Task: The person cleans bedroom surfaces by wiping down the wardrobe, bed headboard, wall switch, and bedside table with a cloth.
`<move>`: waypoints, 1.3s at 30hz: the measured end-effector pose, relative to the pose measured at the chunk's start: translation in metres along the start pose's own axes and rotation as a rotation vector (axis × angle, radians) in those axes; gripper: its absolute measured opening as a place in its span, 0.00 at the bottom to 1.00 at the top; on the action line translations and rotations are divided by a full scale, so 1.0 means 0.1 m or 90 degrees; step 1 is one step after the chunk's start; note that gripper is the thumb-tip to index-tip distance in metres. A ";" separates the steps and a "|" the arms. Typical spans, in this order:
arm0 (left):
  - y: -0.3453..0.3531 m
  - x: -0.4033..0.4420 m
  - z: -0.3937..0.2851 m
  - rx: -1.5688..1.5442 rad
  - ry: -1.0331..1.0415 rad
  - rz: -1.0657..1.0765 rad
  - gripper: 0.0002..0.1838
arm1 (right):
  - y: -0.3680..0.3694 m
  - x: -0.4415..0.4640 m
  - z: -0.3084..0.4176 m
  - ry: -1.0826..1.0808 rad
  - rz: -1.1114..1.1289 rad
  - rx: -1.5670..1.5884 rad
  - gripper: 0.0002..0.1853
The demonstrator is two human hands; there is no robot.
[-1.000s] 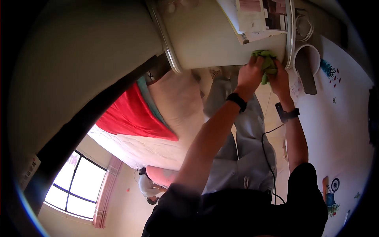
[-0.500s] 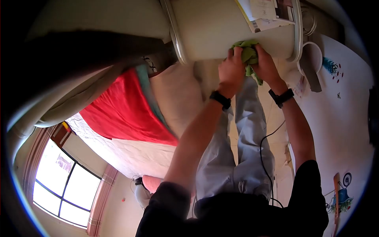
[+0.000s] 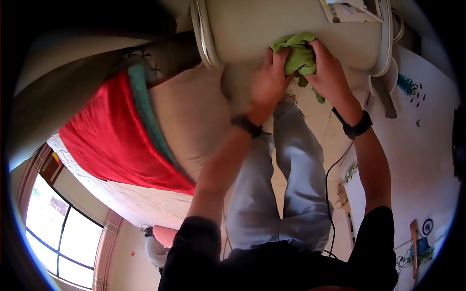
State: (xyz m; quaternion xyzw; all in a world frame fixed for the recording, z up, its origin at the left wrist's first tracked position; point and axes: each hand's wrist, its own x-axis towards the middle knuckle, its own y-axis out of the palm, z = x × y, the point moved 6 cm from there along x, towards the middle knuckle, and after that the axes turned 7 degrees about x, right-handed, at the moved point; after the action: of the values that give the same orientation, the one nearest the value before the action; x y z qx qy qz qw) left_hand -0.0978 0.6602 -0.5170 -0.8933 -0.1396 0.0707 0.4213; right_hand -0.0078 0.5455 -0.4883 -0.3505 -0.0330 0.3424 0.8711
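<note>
A crumpled green cloth [image 3: 301, 59] is bunched between my two hands at the front edge of a cream-coloured tabletop [image 3: 272, 22]. My left hand [image 3: 270, 81] has its fingers wrapped round the cloth's left side. From the right, my right hand [image 3: 332, 73] grips it, thumb and fingers closed on the folds. A loose end of the cloth hangs down below the hands. Each wrist wears a black band.
A booklet or printed papers [image 3: 352, 12] lie at the tabletop's far right. To the right, a white bin [image 3: 387, 80] stands by the decorated wall [image 3: 417, 160]. A bed with a red blanket [image 3: 121, 140] is at left. A black cable [image 3: 328, 182] hangs by my leg.
My view has shifted, so the bed and booklet appear in different places. Both hands still hold the green cloth, which now looks more bunched and shows more of its folds.
</note>
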 end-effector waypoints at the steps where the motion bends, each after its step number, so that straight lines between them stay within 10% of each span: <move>1: 0.02 -0.03 0.01 0.017 0.008 -0.011 0.34 | 0.00 -0.03 -0.02 -0.005 -0.002 -0.011 0.27; 22: 0.07 -0.05 0.24 -0.074 0.292 -0.301 0.33 | 0.18 -0.29 -0.22 -0.341 -0.286 -0.004 0.26; 31: -0.12 -0.44 0.52 -0.133 0.149 -0.248 0.29 | 0.60 -0.39 -0.08 -0.288 -0.118 -0.136 0.30; 39: -0.72 -0.93 0.93 -0.247 0.021 -0.502 0.28 | 1.14 -0.22 0.99 -0.370 -0.103 -0.113 0.34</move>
State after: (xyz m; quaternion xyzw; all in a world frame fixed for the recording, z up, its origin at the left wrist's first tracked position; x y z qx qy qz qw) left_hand -0.2225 0.7433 -0.5203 -0.8351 -0.4742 -0.1373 0.2427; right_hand -0.1189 0.6492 -0.4823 -0.3092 -0.3381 0.3534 0.8156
